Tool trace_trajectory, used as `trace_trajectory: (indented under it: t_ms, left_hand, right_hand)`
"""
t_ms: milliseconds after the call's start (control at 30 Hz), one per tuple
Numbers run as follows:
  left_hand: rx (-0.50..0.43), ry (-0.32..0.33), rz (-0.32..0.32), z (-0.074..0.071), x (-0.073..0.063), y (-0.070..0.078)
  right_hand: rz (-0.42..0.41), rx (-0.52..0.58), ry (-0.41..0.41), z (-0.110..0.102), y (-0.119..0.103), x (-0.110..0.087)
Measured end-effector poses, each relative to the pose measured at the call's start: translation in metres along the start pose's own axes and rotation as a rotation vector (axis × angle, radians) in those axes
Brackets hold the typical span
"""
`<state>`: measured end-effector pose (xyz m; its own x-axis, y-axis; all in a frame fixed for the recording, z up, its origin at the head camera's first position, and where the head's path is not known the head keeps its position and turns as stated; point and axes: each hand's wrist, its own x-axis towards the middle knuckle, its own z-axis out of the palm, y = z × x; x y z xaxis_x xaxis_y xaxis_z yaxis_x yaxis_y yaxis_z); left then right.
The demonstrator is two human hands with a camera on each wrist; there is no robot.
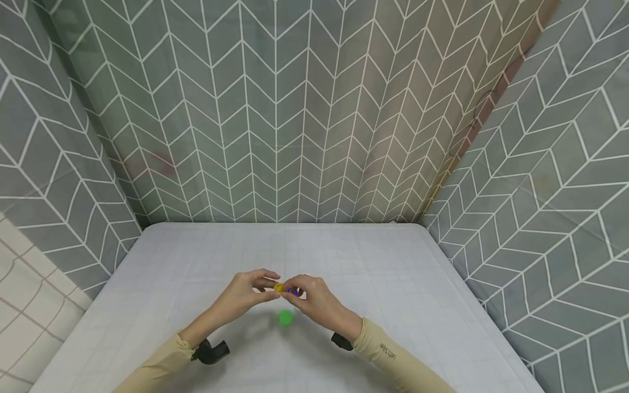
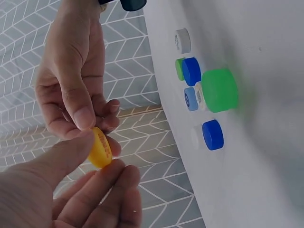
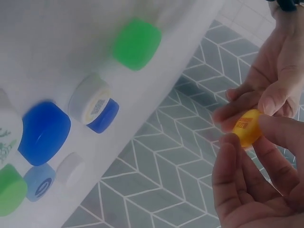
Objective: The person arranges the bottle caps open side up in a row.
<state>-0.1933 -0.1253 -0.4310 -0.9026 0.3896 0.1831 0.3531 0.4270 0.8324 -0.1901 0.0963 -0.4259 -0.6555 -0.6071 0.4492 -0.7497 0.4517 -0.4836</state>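
A yellow bottle cap with red print is held up above the table between both hands. My left hand pinches it between thumb and fingertips. From the other side, my right hand pinches its edge as well; in the right wrist view the right thumb and fingers lie against the yellow cap. Below the hands a large green cap rests on the white table. A blue cap shows partly behind the right fingers in the head view.
On the table are several more caps: a blue cap, a light blue cap, a white printed cap and a smaller green cap. Patterned curtains stand behind and beside the table.
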Motion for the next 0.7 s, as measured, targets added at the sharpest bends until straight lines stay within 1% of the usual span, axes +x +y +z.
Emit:
trace_trajectory:
  t_ms: [167, 300, 400, 600, 700]
  left_hand:
    - [0.05, -0.021, -0.025, -0.001, -0.003, 0.004]
    - [0.098, -0.027, -0.003, -0.001, -0.007, 0.007]
    - [0.14, -0.019, 0.019, -0.001, -0.01, 0.009]
    - [0.247, -0.014, 0.068, -0.002, -0.015, 0.012]
    - [0.281, -0.021, 0.076, -0.003, -0.017, 0.014]
  right_hand:
    - [0.002, -0.011, 0.001, 0.003, -0.001, 0.0]
    - [0.022, -0.02, 0.001, 0.005, -0.005, -0.001]
    - [0.034, -0.035, -0.003, 0.007, -0.008, -0.001]
    - [0.051, -0.097, -0.051, 0.01, -0.012, -0.001]
    - [0.061, -0.107, -0.065, 0.011, -0.013, 0.0]
